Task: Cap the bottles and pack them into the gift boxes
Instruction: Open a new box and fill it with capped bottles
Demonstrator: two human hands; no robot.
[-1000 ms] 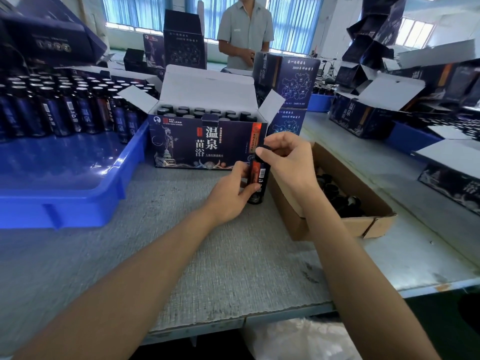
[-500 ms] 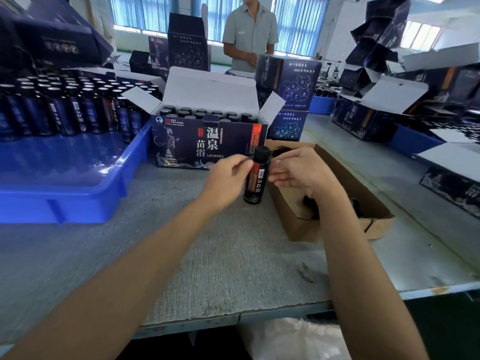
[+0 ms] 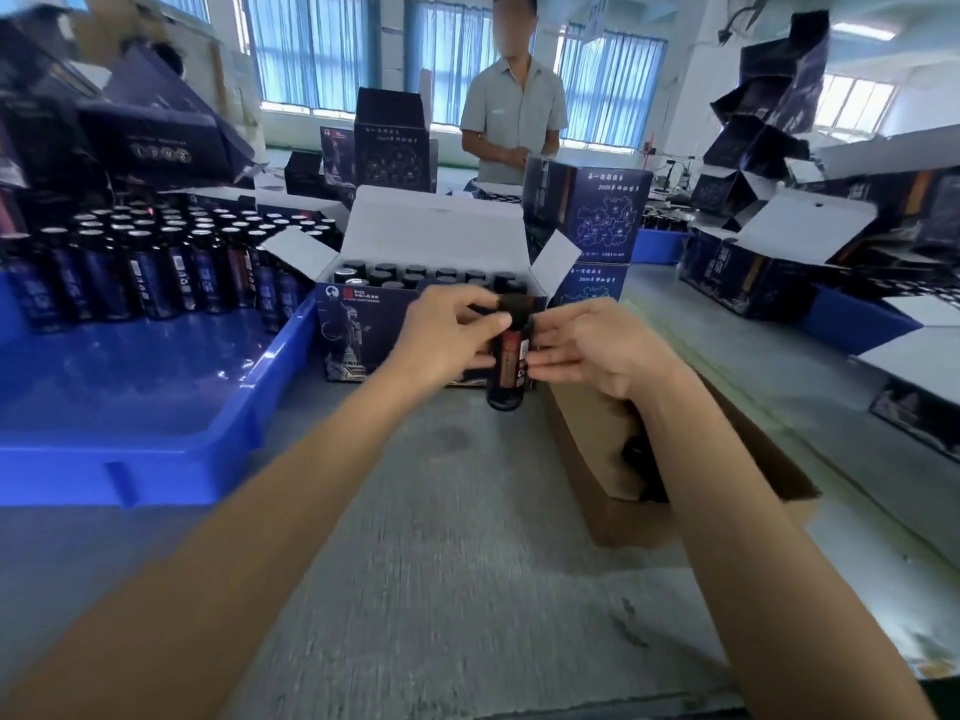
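Pinching the bottle (image 3: 506, 376) just under its black cap (image 3: 514, 306), the left grip (image 3: 441, 337) has thumb and fingers curled round the neck at frame centre. The right grip (image 3: 597, 350) lies with straight fingers, tips touching the bottle's right side, holding nothing. The bottle stands upright in front of the open gift box (image 3: 363, 330), whose rows hold capped bottles; whether its base touches the table (image 3: 467, 537) I cannot tell. A blue tray (image 3: 156, 459) at left carries more bottles (image 3: 156, 272). A cardboard box (image 3: 649, 517) sits at right, under the right forearm. A person (image 3: 511, 122) stands at upper centre.
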